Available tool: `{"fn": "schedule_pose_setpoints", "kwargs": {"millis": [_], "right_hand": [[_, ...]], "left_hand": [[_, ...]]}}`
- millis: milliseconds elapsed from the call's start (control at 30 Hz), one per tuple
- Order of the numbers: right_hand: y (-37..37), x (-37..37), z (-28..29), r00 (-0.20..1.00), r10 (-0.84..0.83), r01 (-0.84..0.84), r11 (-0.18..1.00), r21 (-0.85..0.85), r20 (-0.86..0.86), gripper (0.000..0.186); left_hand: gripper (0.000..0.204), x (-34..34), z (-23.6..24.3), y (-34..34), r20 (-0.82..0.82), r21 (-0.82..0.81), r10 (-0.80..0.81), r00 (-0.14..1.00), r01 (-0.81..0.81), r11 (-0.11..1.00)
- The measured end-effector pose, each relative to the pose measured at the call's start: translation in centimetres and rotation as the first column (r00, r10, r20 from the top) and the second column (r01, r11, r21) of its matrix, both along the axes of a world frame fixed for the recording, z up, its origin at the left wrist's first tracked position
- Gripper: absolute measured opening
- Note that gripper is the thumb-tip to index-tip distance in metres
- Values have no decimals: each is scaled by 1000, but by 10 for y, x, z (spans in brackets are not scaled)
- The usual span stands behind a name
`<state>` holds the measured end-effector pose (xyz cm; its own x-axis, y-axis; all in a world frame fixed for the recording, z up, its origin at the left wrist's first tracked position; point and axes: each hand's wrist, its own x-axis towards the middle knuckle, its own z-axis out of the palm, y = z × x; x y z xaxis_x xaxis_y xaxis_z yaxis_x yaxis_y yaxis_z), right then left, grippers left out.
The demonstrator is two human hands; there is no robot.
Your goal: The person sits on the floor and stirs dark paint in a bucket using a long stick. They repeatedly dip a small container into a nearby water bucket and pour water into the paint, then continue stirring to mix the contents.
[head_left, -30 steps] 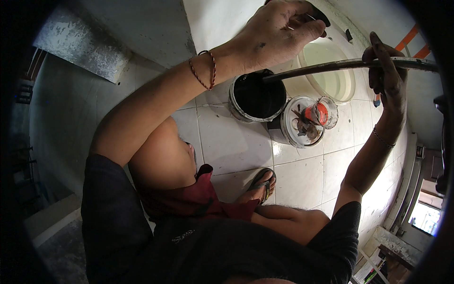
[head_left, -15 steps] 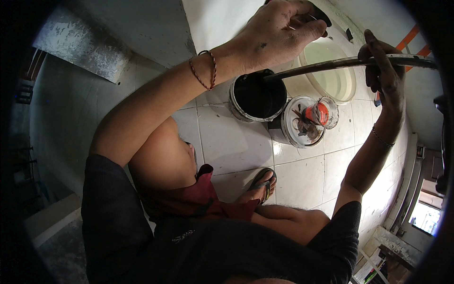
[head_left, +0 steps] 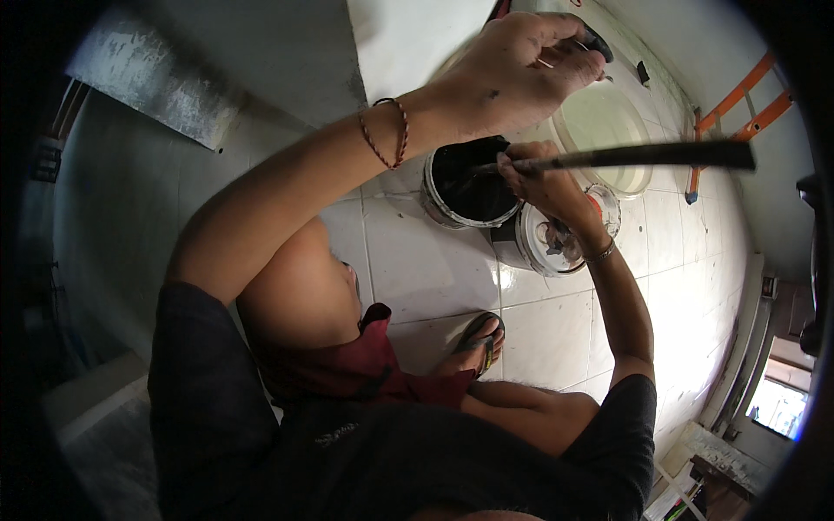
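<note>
Slender dark stick: long axis rightward from the mouth of the black-filled bucket, your right hand closed round its bucket end, your left hand half-curled beyond, hold unclear.

The black T-shirt has short sleeves and a small pale print on the chest; with it go dark maroon shorts and a black flip-flop with a thong strap. A twisted dark and reddish-brown cord bracelet loops the left wrist, a thin bracelet the right
</note>
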<state>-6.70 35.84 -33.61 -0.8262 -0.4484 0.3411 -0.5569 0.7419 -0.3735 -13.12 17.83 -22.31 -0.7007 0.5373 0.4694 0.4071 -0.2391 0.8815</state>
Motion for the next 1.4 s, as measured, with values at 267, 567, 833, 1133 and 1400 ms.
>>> {"fn": "schedule_pose_setpoints", "kwargs": {"millis": [267, 567, 833, 1133, 1400], "right_hand": [[-2, 3, -16, 780, 70, 173, 931, -322, 622, 25], [6, 8, -10, 974, -123, 158, 971, -181, 191, 23], [0, 0, -20, 790, -58, 317, 891, -325, 610, 28], [6, -1, -9, 739, 61, 234, 911, -340, 671, 29], [4, -3, -7, 961, 43, -26, 998, 65, -275, 26]], "left_hand": [[30, -4, 1, -2, 12, 6, -3, 1000, 3, 1000], [30, 0, 4, -10, -75, -72, 2, 997, -8, 997], [28, 2, 5, -6, -122, -111, 22, 992, -36, 993], [29, -3, 1, -7, -108, -96, 12, 994, -22, 995], [31, -1, 0, -4, -125, -104, -8, 992, -6, 995]]}}
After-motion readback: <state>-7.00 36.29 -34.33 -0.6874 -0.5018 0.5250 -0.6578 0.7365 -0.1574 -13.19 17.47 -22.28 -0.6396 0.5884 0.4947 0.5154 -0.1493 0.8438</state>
